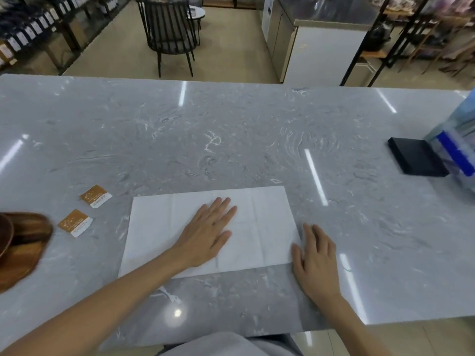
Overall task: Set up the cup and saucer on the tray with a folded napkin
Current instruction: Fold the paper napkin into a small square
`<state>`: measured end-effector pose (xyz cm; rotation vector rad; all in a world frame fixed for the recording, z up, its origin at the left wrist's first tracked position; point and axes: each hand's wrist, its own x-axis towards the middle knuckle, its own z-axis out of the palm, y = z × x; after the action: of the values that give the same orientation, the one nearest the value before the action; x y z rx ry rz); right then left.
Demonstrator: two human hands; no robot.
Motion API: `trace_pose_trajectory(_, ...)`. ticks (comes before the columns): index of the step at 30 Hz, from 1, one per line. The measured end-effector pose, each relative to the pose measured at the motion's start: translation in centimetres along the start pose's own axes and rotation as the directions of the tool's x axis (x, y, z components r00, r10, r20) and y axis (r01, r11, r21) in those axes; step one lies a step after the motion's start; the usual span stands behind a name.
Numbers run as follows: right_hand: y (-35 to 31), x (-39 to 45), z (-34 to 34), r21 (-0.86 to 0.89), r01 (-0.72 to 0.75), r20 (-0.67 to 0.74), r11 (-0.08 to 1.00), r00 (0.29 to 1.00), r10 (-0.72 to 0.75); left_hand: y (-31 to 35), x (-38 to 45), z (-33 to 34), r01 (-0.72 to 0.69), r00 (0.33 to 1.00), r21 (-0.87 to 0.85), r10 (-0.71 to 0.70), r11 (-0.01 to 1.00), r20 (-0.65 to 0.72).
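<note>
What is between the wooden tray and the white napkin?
Two small orange-and-white packets lie on the marble counter between the wooden tray and the napkin, seen from the head camera.

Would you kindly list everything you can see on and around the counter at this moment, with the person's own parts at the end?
napkin: one, white, spread flat on the near middle of the counter.
sachets: two, orange and white, on the counter left of the napkin, apart from it.
wooden tray: one, brown, at the left edge, partly out of view.
black box: one, flat, at the right of the counter.
clear container: one, with blue parts, at the right edge, touching the black box.
counter: one, grey marble.
chair: one, black, on the floor beyond the counter.
left hand: flat on the napkin, fingers straight.
right hand: flat at the napkin's near right corner.
</note>
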<state>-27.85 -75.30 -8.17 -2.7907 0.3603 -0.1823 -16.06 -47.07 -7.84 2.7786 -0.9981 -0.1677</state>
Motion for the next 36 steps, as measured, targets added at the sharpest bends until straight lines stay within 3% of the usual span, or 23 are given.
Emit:
trace_pose_trajectory(20, 0.8, -0.7, 0.3, 0.033, -0.051, -0.058, 0.998, 0.997, 0.053, -3.9, 1.4, -0.4, 0.02, 0.994, 0.043, -0.025, 0.999, 0.102)
trace_pose_trajectory(26, 0.5, -0.7, 0.2, 0.064, -0.055, -0.058, 0.996, 0.997, 0.059, -1.1, 9.0, -1.6, -0.12, 0.988, -0.009, 0.12, 0.993, 0.098)
trace_pose_trajectory(29, -0.1, -0.8, -0.1, 0.102, -0.118, -0.051, 0.988, 0.991, 0.124, 1.2, 14.3, -3.4, -0.203, 0.963, -0.114, 0.219, 0.973, 0.156)
trace_pose_trajectory(36, -0.6, -0.4, -1.5, 0.196, -0.299, 0.157, 0.934, 0.95, 0.271, 5.6, 23.5, -5.5, -0.184, 0.863, -0.215, 0.262, 0.959, 0.433)
